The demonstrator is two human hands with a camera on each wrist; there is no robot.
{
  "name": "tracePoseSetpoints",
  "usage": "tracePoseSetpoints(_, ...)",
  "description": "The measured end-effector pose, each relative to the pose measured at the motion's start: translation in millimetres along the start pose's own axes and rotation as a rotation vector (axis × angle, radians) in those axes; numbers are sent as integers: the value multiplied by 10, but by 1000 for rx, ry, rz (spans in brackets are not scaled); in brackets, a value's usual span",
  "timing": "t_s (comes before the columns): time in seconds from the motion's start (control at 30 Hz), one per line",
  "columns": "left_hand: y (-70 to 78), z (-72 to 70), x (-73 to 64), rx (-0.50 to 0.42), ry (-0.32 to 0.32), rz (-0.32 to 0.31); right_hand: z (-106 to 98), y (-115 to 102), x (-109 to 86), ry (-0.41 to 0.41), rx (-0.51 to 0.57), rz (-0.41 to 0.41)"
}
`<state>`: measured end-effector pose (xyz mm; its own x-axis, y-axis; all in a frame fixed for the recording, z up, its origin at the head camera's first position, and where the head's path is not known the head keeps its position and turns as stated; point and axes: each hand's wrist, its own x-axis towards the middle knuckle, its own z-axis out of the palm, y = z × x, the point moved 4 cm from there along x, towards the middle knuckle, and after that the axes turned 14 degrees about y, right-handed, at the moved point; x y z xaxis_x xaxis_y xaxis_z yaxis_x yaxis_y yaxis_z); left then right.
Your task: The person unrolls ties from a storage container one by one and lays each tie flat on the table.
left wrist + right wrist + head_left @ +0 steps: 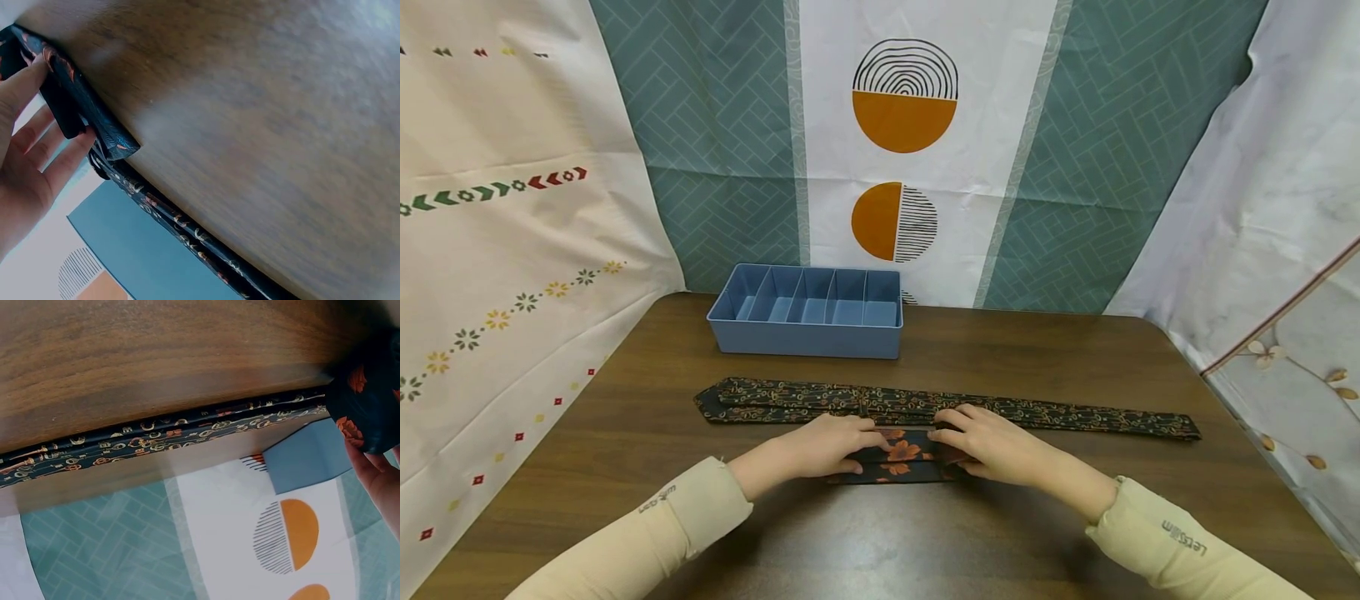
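Observation:
A dark necktie with orange flowers [904,451] lies folded in short layers near the middle of the table. My left hand [826,446] grips its left part; in the left wrist view the thumb is on one face of the flowered fabric [87,103] and fingers are on the other side. At the right end, my right hand [996,446] holds the fold with curled fingers, and in the right wrist view the fabric [359,403] bulges up from the table. Just behind lies a second necktie, black with a small gold pattern [1075,415], doubled over at its left part.
Behind the ties, at the back left, stands a blue organizer box [808,340] with several compartments. The brown wooden table [880,542] ends at a hanging teal and white curtain [722,125]. Light cloths hang at both sides.

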<state>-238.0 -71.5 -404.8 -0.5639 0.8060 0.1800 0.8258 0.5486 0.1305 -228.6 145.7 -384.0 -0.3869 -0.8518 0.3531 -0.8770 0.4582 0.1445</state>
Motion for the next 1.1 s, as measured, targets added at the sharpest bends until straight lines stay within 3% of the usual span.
tracePoseSetpoints(0.53, -20, -31, -64, -20, 22, 18, -12, -3, -12, -28, 9, 19)
tracePoseSetpoints(0.87, -36, -33, -90, -14, 27, 28, -16, 6, -26, 1, -9, 3)
tracePoseSetpoints(1.1, -52, -32, -123, 7, 27, 27, -7, 19, -64, -36, -1, 29)
